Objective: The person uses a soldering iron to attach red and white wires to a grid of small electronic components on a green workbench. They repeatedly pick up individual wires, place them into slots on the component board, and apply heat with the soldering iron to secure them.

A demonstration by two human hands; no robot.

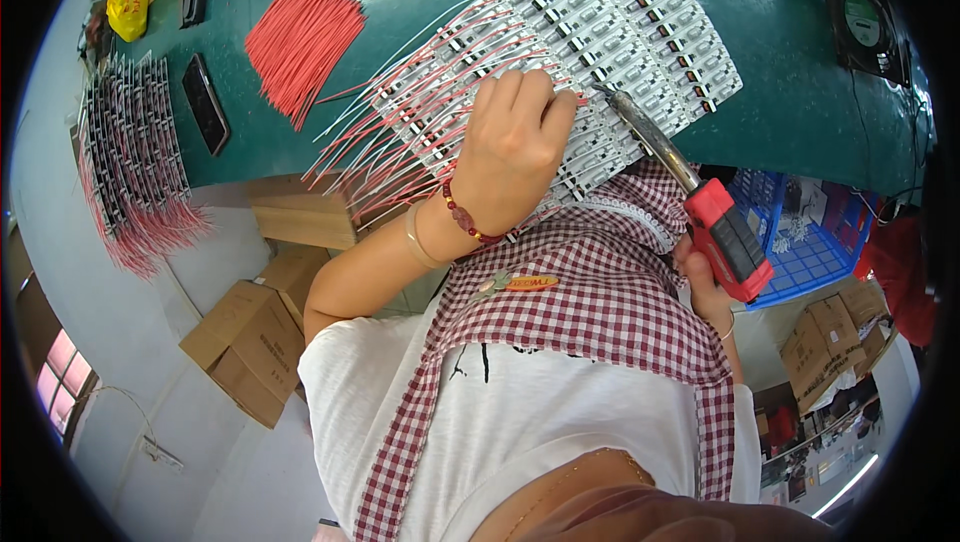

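One right hand wraps its fingers closed around one red-and-black soldering iron, its tip over the many white circuit boards; one left hand curls its fingers above them, grip hidden; beyond, the green tabletop carries one phone and one red wire bundle

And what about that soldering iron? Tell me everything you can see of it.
The soldering iron has a chunky red-and-black handle, apparently plastic, and a long, discolored metal barrel ending in a thin, dark tip. It slants, tip to the upper left, handle to the lower right. The fingers of the right hand hold the handle; the tip is over the pale boards, beside the left hand. Whether it touches a board is unclear.
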